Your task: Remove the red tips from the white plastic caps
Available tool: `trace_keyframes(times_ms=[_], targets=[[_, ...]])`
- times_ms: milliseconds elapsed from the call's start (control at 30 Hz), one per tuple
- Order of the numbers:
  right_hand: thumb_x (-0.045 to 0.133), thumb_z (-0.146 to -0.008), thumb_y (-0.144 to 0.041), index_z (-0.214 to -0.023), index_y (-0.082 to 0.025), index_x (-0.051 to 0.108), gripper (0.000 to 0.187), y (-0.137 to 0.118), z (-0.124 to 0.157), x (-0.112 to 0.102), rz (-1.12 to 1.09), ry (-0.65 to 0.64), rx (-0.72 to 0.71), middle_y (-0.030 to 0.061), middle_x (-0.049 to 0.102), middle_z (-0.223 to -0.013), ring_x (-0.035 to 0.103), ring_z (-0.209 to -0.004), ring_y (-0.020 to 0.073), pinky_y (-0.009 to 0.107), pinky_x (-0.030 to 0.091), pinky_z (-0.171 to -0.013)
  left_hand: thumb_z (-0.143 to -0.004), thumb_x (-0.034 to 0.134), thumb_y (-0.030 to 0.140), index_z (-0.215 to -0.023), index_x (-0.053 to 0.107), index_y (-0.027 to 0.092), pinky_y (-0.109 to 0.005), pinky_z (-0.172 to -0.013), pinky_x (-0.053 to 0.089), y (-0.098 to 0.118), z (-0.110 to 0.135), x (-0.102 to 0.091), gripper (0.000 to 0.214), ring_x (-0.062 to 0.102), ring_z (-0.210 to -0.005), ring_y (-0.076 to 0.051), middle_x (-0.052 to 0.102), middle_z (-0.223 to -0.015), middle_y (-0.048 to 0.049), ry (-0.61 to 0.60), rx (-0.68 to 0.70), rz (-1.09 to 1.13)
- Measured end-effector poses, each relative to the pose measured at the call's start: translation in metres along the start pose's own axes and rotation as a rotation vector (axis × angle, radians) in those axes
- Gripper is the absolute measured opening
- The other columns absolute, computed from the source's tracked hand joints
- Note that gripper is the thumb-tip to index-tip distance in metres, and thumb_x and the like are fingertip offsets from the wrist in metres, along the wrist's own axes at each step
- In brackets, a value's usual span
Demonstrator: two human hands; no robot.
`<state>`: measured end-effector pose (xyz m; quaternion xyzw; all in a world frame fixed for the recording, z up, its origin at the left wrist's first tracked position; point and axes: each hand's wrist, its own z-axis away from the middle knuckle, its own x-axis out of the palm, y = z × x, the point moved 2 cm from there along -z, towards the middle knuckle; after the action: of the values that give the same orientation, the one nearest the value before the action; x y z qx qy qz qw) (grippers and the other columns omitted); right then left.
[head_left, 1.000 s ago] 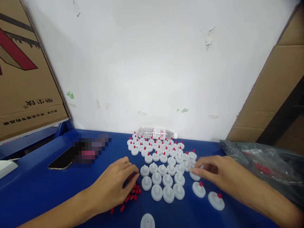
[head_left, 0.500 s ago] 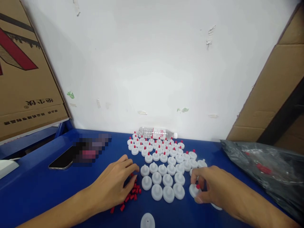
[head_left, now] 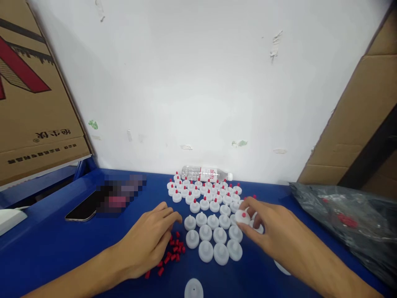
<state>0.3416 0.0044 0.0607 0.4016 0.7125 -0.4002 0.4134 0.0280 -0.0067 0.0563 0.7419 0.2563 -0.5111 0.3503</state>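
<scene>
My right hand [head_left: 263, 221] holds a round white nozzle cap with a small red tip [head_left: 242, 217] between thumb and fingers. It is raised over the right part of a group of white caps on the blue table. My left hand [head_left: 151, 238] is curled above a scatter of small red tips [head_left: 175, 250] left of the caps. Its fingers bend inward, and whatever they may pinch is hidden. In the near rows the white caps [head_left: 220, 236] stand with bare nozzles. Farther back, several caps [head_left: 204, 203] wear red tips.
A clear plastic bottle [head_left: 206, 174] lies behind the caps, by the white wall. To the left is a phone [head_left: 82, 209] beside a blurred patch. A grey plastic bag [head_left: 350, 231] with red pieces lies at right. One white cap [head_left: 194, 288] sits at the near edge.
My right hand has lifted the red-tipped cap and carried it up and to the left, toward the group. My left hand has stayed nearly in place, its fingers drawn closer together.
</scene>
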Motion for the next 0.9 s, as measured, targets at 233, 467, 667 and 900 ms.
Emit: trace_keyframes(times_ms=[233,467,667,900], targets=[[0.059,-0.104,-0.036,-0.12,-0.026,0.061,0.02,-0.039,0.001,0.001,0.056,0.199,-0.331,0.0045,0.071,-0.106,0.072,-0.08,0.0218,0.033,0.051,-0.067,-0.105,0.037,0.016,-0.114,0.06,0.023,-0.036,-0.077,0.044,0.013,0.003,-0.004,0.025,0.055,-0.085,-0.024,0.065,-0.094,-0.0041,0.084,0.115,0.049],[0.066,-0.102,-0.037,-0.112,-0.024,0.059,0.018,-0.078,0.015,0.011,-0.084,0.228,-0.618,-0.0022,0.074,-0.096,0.073,-0.079,0.0176,0.03,0.049,-0.064,-0.105,0.056,0.027,-0.139,0.048,0.029,-0.035,-0.094,0.048,0.021,0.011,0.006,0.035,0.061,-0.099,-0.023,0.068,-0.11,-0.002,0.142,0.219,0.005],[0.078,-0.093,-0.047,-0.095,-0.022,0.061,0.03,-0.093,0.021,0.027,-0.025,0.304,-0.765,-0.0043,0.07,-0.082,0.067,-0.067,0.0154,0.032,0.039,-0.047,-0.107,0.046,0.018,-0.1,0.05,0.024,-0.032,-0.072,0.044,0.031,0.014,0.007,0.01,0.054,-0.081,-0.021,0.065,-0.092,-0.0004,0.072,0.353,-0.034],[0.068,-0.101,-0.032,-0.1,-0.016,0.068,0.016,-0.096,0.017,0.021,-0.013,0.375,-0.802,-0.0005,0.075,-0.09,0.065,-0.066,0.0149,0.032,0.046,-0.053,-0.099,0.039,0.006,-0.09,0.047,0.021,-0.034,-0.067,0.039,0.03,0.015,0.006,0.02,0.05,-0.076,-0.02,0.062,-0.084,-0.0014,0.034,0.297,0.039]])
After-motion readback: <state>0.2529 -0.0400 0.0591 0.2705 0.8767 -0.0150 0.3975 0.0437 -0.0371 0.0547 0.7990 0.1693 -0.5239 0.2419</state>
